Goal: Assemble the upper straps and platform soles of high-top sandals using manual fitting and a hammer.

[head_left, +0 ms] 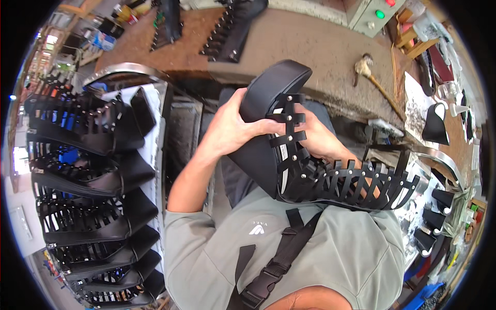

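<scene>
A black platform wedge sandal (261,155) with a tall shaft of studded straps is held in front of my chest, its toe pointing up and away. My left hand (232,124) wraps round the side of the sole, the thumb lying across to the front straps. On the other side, my right hand (320,137) grips the sandal near the toe straps; those straps hide part of its fingers. The strap shaft (361,183) hangs to the right over my right forearm. White insole shows between the straps.
At left, a rack (161,139) carries several similar black sandals. On the brown workbench (310,46) ahead lie strappy black uppers (227,36) and a hammer (380,85). A control box (369,18) with lit buttons stands at the back. More black shoe parts (436,124) lie at right.
</scene>
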### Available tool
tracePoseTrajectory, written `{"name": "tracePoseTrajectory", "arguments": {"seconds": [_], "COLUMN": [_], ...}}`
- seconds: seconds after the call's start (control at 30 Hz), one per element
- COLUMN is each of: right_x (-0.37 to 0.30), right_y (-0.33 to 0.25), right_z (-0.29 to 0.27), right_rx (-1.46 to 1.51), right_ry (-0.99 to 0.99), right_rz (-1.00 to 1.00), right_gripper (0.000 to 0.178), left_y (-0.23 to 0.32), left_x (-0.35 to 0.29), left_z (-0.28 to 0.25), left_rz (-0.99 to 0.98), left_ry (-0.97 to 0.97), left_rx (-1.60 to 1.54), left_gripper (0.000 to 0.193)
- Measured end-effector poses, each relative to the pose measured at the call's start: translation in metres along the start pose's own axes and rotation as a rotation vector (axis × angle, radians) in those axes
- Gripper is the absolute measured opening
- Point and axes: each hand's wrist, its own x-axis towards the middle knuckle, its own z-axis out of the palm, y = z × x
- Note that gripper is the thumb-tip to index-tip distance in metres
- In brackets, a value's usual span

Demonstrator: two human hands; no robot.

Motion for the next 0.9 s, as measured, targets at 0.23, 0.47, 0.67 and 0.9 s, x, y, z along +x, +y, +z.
{"name": "tracePoseTrajectory", "arguments": {"seconds": [0.23,0.47,0.67,0.9], "right_x": [-0.003,-0.004,-0.047,-0.047], "right_y": [-0.05,0.05,-0.03,-0.022], "right_z": [-0.051,-0.003,0.025,0.015], "right_rx": [-0.045,0.784,0.563,0.657], "right_ry": [0.153,-0.785,-0.385,-0.464], "right_rz": [-0.603,0.263,0.143,0.15], "right_gripper": [0.047,0.072,0.066,0.06], "left_y": [-0.036,-0.011,0.031,0.023], "left_x": [0.007,0.013,-0.029,-0.038], "left_z": [-0.03,-0.013,-0.023,-0.038], "left_rz": [0.535,0.932,0.602,0.512], "left_ry": [0.291,0.152,-0.024,-0.069], "left_rx": [-0.624,-0.993,-1.231,-0.912], "left_gripper": [0.085,0.051,0.057,0.064]}}
